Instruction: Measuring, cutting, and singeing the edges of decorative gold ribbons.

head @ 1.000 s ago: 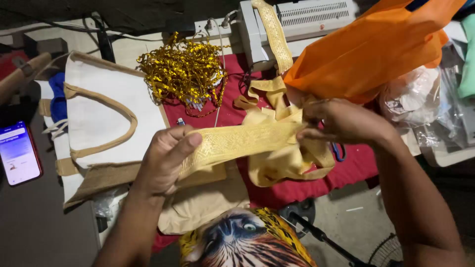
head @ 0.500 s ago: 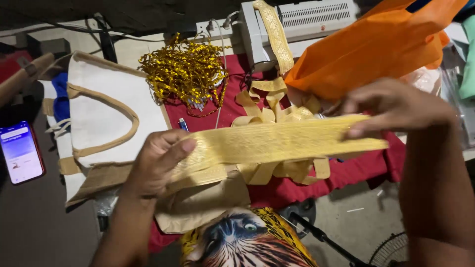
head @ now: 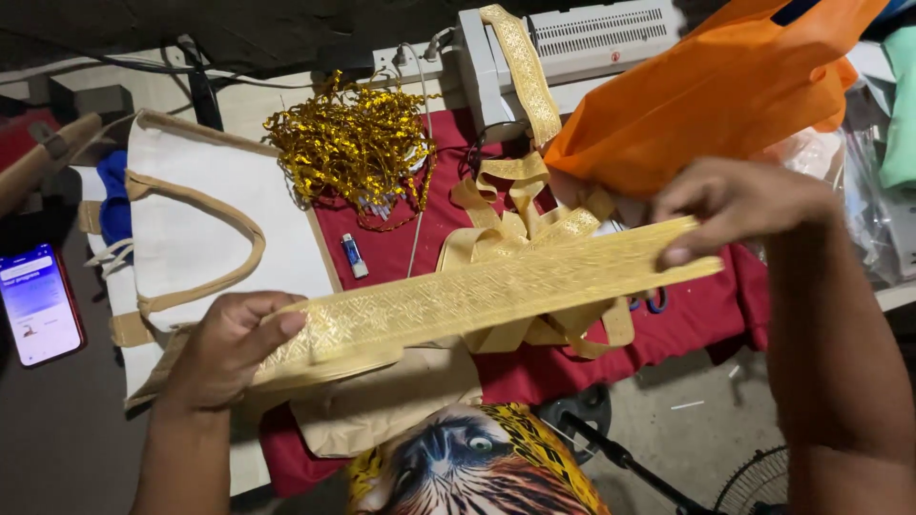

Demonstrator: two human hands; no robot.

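A wide gold patterned ribbon (head: 477, 296) is stretched flat between my two hands over the table. My left hand (head: 229, 348) pinches its left end with the thumb on top, just above a tan piece of fabric (head: 382, 405). My right hand (head: 739, 205) grips the ribbon's right end, raised near an orange cloth bag (head: 706, 95). More of the same ribbon lies in loose loops (head: 520, 215) on the red table cloth (head: 401, 238) behind the stretched piece and runs up over a white machine (head: 592, 38).
A white tote bag with tan handles (head: 205, 229) lies at the left beside a lit phone (head: 38, 305). A heap of gold sequin trim (head: 353, 143) and a small lighter (head: 354, 256) sit on the red cloth. Blue-handled scissors (head: 649, 303) peek out under the ribbon. Plastic bags lie at the right.
My right hand has pulled the ribbon's end out to the right and upward, from a bunched fold to a long flat strip. My left hand kept its hold and barely moved.
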